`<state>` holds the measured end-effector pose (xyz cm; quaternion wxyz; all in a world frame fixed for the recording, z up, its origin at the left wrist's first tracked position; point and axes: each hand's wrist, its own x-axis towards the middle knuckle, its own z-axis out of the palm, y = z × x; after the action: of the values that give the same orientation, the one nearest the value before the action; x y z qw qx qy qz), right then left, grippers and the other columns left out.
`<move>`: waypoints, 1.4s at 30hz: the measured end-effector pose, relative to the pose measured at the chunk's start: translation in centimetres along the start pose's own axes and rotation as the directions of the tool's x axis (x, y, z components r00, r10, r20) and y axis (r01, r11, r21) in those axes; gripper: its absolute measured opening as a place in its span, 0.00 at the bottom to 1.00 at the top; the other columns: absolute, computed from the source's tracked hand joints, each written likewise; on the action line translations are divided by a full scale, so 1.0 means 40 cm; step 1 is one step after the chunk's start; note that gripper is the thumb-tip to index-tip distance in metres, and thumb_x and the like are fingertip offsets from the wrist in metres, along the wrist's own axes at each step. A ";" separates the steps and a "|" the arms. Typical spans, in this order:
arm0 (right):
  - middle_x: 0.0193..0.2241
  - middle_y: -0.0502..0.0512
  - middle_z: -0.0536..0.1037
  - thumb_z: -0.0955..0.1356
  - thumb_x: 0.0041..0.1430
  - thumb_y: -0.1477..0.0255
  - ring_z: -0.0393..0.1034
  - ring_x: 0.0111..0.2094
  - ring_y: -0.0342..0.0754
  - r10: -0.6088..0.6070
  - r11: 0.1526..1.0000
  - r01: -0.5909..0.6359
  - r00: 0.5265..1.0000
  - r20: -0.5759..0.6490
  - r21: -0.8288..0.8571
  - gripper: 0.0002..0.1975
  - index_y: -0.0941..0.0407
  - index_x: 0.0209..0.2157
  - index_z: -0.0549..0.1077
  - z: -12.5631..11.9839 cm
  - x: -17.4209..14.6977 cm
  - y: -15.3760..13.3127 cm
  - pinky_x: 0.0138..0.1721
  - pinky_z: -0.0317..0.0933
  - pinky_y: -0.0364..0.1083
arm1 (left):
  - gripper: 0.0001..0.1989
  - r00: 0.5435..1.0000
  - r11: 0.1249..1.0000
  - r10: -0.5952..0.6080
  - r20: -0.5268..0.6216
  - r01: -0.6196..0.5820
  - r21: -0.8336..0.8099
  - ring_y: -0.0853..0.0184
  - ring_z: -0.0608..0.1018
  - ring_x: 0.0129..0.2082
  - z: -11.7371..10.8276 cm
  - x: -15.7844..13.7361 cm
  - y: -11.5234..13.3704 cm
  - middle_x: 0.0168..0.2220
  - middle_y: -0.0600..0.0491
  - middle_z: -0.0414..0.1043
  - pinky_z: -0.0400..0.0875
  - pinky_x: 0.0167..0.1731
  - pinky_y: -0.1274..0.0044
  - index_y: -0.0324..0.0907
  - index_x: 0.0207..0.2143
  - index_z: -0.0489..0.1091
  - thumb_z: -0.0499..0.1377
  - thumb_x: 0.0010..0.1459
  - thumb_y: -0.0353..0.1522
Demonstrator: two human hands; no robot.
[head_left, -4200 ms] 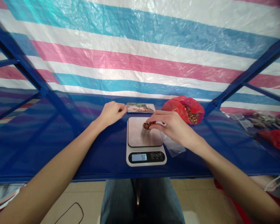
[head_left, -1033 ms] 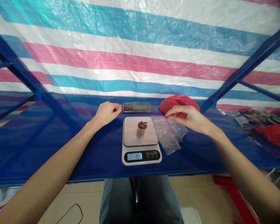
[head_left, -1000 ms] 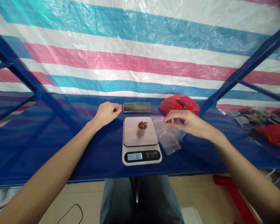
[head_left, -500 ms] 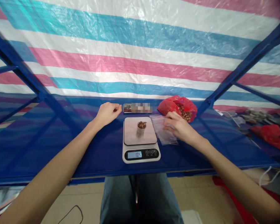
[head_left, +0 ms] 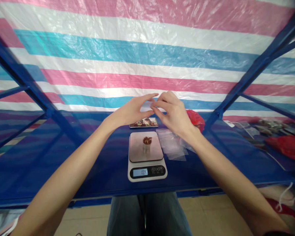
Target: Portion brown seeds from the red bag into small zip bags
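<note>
Above the scale: both hands are raised, fingertips meeting in mid-air over the tabletop.
Right grip: the right hand has thumb and forefinger pinched together on a small clear bag, which shows only as a pale, see-through patch between the two hands.
Left grip: the left hand has its fingers stretched out and slightly apart, tips at the same clear bag; whether they pinch it or only touch it is hard to tell, since the plastic is nearly invisible against the striped sheet.
Bag's place: held up in the air, well above the scale, in front of the striped tarpaulin.
Scale: a white digital scale stands on the blue tabletop directly below the hands, its display lit; the digits are too small to read with certainty.
Cup: a small cup heaped with brown pieces stands upright on the middle of the scale's plate.
Spare bags: a loose pile of clear bags lies flat on the tabletop just beside the scale, on its right.
Red bag: a red plastic bag sits behind the pile, partly hidden by the right wrist.
Phone: a phone lies flat just behind the scale.
Frame: blue metal struts slant up at either side.
</note>
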<state>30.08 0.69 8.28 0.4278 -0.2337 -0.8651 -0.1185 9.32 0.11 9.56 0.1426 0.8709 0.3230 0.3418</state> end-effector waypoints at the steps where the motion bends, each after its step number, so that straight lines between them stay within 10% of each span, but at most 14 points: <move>1: 0.35 0.56 0.76 0.67 0.70 0.73 0.68 0.40 0.54 -0.001 1.000 0.002 1.000 -0.029 0.031 0.10 0.53 0.36 0.80 0.015 0.009 0.001 0.41 0.62 0.53 | 0.21 1.000 1.000 0.009 -0.002 -0.009 -0.004 0.58 0.77 0.58 0.003 0.008 -0.007 0.60 0.46 0.76 0.68 0.61 0.66 0.43 0.61 0.71 0.58 0.66 0.34; 14: 0.41 0.56 0.82 0.68 0.71 0.70 0.74 0.45 0.54 0.094 0.965 -0.059 0.987 -0.130 0.255 0.09 0.48 0.43 0.83 0.071 -0.035 0.005 0.49 0.68 0.59 | 0.10 0.999 0.960 0.050 -0.009 -0.045 0.276 0.59 0.76 0.46 0.020 -0.001 -0.031 0.44 0.48 0.78 0.69 0.52 0.66 0.42 0.45 0.72 0.53 0.65 0.28; 26: 0.54 0.64 0.80 0.65 0.74 0.60 0.74 0.58 0.60 -0.112 0.972 0.038 0.942 0.317 0.233 0.19 0.56 0.55 0.77 0.042 -0.051 -0.024 0.58 0.69 0.61 | 0.06 0.994 0.862 0.012 0.113 -0.067 0.502 0.56 0.74 0.43 0.024 -0.022 -0.027 0.40 0.46 0.74 0.67 0.44 0.66 0.41 0.40 0.68 0.58 0.59 0.27; 32: 0.53 0.62 0.80 0.66 0.73 0.59 0.74 0.55 0.60 -0.125 0.973 0.044 0.926 0.356 0.226 0.17 0.54 0.53 0.78 0.035 -0.041 -0.060 0.56 0.70 0.61 | 0.08 0.994 0.852 0.057 0.089 -0.095 0.514 0.55 0.75 0.47 0.029 -0.053 -0.017 0.41 0.47 0.76 0.67 0.45 0.66 0.42 0.41 0.68 0.59 0.58 0.26; 36: 0.53 0.56 0.80 0.64 0.74 0.69 0.75 0.56 0.55 0.079 0.914 -0.144 0.980 0.183 0.380 0.14 0.49 0.53 0.79 0.004 -0.091 -0.079 0.59 0.69 0.59 | 0.02 1.000 0.862 -0.001 0.012 -0.005 0.508 0.57 0.76 0.44 0.029 -0.111 -0.033 0.38 0.48 0.77 0.68 0.44 0.67 0.43 0.39 0.69 0.58 0.63 0.30; 42: 0.52 0.60 0.79 0.78 0.59 0.61 0.73 0.55 0.61 0.367 0.811 -0.459 0.882 0.295 0.362 0.23 0.48 0.55 0.78 0.024 -0.234 -0.085 0.57 0.69 0.64 | 0.03 0.982 0.905 -0.093 -0.163 0.152 0.398 0.60 0.78 0.44 0.069 -0.203 -0.084 0.39 0.50 0.80 0.70 0.46 0.68 0.43 0.35 0.73 0.59 0.63 0.30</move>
<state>32.62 -4.70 0.25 0.3890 -0.3300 -0.8381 0.1933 5.12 -2.82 1.89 -0.0445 0.8331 0.4507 0.3175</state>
